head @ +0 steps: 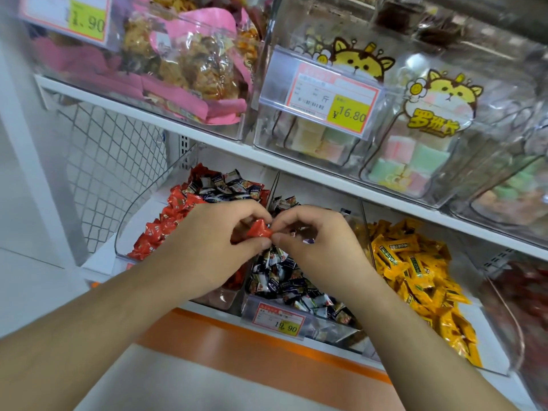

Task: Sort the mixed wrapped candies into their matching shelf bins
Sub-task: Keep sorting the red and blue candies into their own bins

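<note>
A red wrapped candy sits between my two hands above the lower shelf bins. My left hand holds it with curled fingers and thumb. My right hand pinches its right end. Below the hands, the left clear bin holds red candies with several dark blue ones piled at its back. The middle bin holds dark blue and white candies. The right bin holds yellow candies.
The white shelf edge above carries clear bins of pink snack packs and pastel marshmallow packs, with a price tag. A wire mesh panel closes the left side. An orange strip runs under the lower bins.
</note>
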The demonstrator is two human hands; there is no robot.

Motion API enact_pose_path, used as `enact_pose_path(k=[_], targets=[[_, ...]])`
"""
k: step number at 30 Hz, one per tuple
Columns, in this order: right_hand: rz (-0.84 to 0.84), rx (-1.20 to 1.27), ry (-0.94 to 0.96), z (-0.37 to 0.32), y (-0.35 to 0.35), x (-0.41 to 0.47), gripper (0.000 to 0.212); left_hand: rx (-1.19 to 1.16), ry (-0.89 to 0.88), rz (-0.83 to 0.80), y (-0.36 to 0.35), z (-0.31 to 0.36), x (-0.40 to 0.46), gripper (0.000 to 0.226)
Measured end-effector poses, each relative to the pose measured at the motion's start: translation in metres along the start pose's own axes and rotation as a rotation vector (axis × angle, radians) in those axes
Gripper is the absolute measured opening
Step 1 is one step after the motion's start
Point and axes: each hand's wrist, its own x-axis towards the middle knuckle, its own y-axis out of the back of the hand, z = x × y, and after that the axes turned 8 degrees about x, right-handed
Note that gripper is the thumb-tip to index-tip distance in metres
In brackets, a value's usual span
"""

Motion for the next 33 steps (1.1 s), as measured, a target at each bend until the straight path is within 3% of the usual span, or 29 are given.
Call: enact_pose_path(k=[2,6,12,19,33], targets=[[0.026,0.015,-0.029,0.007,0.001,0.002,0.014,0.03,0.053,0.052,0.004,-0.006,0.001,0.025],[-0.014,-0.195,-0.114,0.038,-0.003,0.007,0.018,0.191,0.118,0.045,0.006,-0.024,0.002,0.047],[-0.261,-0.499,-0.112,0.073,-0.026,0.014,0.019,0.181,-0.064,-0.103,-0.007,-0.009,-0.001,0.041],[-0.205,-0.835,-0.029,0.084,-0.028,0.021,0.028,0.172,-0.099,-0.158,-0.02,-0.018,0.001,0.039],[-0.194,-0.794,-0.125,0.086,-0.033,0.024,0.019,0.156,-0.097,-0.167,-0.018,-0.017,-0.001,0.037]])
